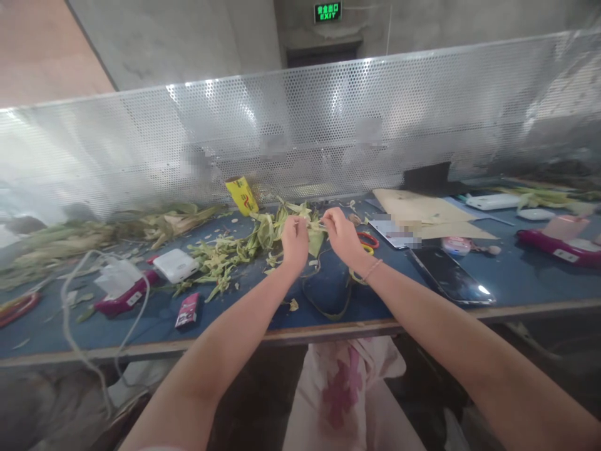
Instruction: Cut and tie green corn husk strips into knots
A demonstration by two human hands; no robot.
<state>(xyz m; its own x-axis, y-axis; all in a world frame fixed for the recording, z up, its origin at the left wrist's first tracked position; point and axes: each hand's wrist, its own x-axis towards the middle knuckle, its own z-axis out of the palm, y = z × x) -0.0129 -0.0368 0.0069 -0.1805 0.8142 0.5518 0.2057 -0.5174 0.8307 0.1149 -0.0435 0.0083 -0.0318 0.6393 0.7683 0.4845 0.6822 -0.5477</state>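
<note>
My left hand (295, 241) and my right hand (341, 233) are raised side by side over the middle of the blue table. Both have their fingers pinched together, with a thin pale green plant strip (315, 223) between them. The strip's ends are hidden in the fingers. Pale green leaves and stems (267, 233) lie behind and left of my left hand. Scissors with red and yellow handles (369, 240) lie partly hidden beside my right hand. A thin dark loop (328, 313) rests on the table below both hands.
A perforated metal screen (305, 125) stands behind the table. At left are a white case (175, 265), a pink packet (187, 310) and a white cable (66, 313). A phone (453, 275) and brown paper (422, 210) lie at right. The wooden table edge (282, 336) is nearest me.
</note>
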